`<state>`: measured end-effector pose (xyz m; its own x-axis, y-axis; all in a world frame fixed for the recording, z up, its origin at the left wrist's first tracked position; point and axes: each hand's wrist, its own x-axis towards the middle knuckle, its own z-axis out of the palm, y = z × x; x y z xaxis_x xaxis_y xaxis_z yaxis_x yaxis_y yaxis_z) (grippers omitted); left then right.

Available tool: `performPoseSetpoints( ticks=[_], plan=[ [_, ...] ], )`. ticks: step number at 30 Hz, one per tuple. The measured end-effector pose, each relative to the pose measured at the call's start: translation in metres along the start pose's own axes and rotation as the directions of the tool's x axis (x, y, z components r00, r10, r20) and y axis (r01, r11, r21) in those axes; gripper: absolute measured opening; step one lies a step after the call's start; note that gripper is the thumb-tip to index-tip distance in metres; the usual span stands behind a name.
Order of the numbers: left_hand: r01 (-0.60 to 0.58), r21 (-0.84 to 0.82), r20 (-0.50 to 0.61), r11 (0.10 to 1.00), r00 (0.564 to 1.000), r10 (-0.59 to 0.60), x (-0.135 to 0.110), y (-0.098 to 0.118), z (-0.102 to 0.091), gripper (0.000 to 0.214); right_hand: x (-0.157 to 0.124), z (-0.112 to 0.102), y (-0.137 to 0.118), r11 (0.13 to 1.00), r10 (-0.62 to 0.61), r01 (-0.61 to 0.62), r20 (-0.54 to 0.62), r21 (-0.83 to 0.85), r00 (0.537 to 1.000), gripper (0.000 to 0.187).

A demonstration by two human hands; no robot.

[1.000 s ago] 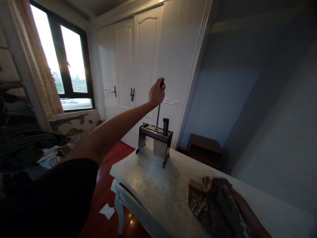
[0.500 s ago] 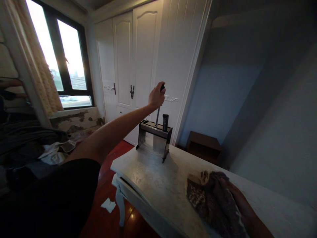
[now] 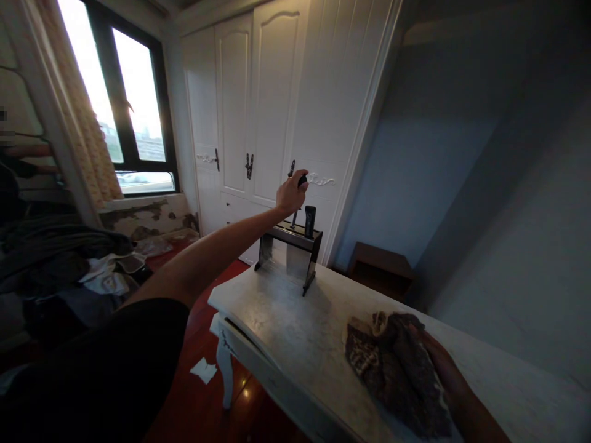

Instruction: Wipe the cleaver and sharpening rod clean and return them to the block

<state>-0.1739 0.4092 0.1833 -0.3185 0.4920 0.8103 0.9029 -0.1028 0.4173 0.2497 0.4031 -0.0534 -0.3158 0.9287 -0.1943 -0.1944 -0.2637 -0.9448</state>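
My left hand (image 3: 292, 193) is closed around the black handle (image 3: 302, 180) of a tool with a narrow metal shaft (image 3: 294, 219). That shaft points down into the top of a knife block (image 3: 295, 237) with clear sides and dark ends; how deep it reaches I cannot tell. Beside the shaft, another black-handled tool (image 3: 309, 220) stands upright in the block, its handle sticking out. A dark brown, patterned cloth (image 3: 397, 369) lies bunched on the table at the right. My right hand (image 3: 436, 363) grips the cloth's right side, its fingers partly hidden.
The knife block stands toward the far end of a white marbled table (image 3: 286, 320). White paper (image 3: 204, 370) lies on the red floor. Heaped clothes (image 3: 69, 258) are at the left, a brown cabinet (image 3: 381, 264) behind the table, and a white wardrobe (image 3: 272, 111) beyond.
My left hand has moved down toward the knife block, and less of the metal shaft shows above it. My right hand stays on the cloth. The view has shifted slightly.
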Motion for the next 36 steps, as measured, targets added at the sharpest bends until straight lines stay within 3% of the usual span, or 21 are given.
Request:
performPoseSetpoints(
  ticks=[5, 21, 36],
  plan=[
    [0.006, 0.010, 0.029, 1.000, 1.000, -0.006, -0.016, -0.005, 0.003, 0.036, -0.004, 0.005, -0.004, 0.989, 0.100, -0.096, -0.028, 0.117, 0.995, 0.039],
    [0.007, 0.096, 0.101, 0.995, 0.995, -0.017, -0.044, -0.031, 0.015, 0.033, -0.007, 0.007, -0.008, 0.985, 0.100, -0.098, -0.011, 0.140, 0.995, 0.035],
    [0.045, 0.106, 0.124, 0.993, 0.991, -0.058, -0.047, -0.031, 0.009, 0.035, -0.005, 0.005, -0.006, 0.993, 0.070, -0.068, -0.016, 0.101, 0.997, 0.040]
  ],
)
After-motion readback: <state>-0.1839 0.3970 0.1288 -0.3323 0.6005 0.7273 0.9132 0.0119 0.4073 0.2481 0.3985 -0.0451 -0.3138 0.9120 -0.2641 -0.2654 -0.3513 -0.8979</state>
